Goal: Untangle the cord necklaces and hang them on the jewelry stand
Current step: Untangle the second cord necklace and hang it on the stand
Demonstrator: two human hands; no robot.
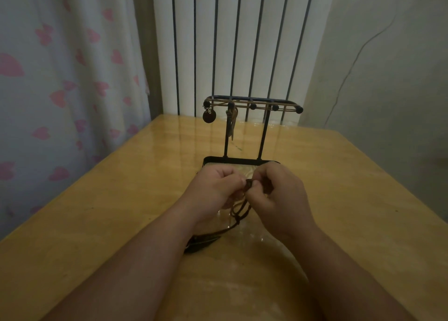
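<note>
Evidently the untangling step is under way, with part of the hanging done. The left hand (215, 187) and right hand (278, 192) meet just above the surface (121, 199), each with fingers curled and pinching the same dark knot in the tangled cords (242, 209). From that knot the brown strands drop toward 6 o'clock and trail off to 7 o'clock, ending in a dark feather pendant (202, 242) that lies on the surface beside the left wrist. At 12 o'clock from the hands stands the jewelry stand (252, 102), its base just beyond the knuckles. A disc pendant (209, 116) hangs at the 9 o'clock end of its top bar, and a second pendant (231, 124) hangs from the next peg; the pegs toward 3 o'clock look free. How many necklaces are in the knot I cannot tell. The next move probably calls for loosening the knot with small fingertip pulls rather than tugging, then lifting one freed loop to an open peg.
</note>
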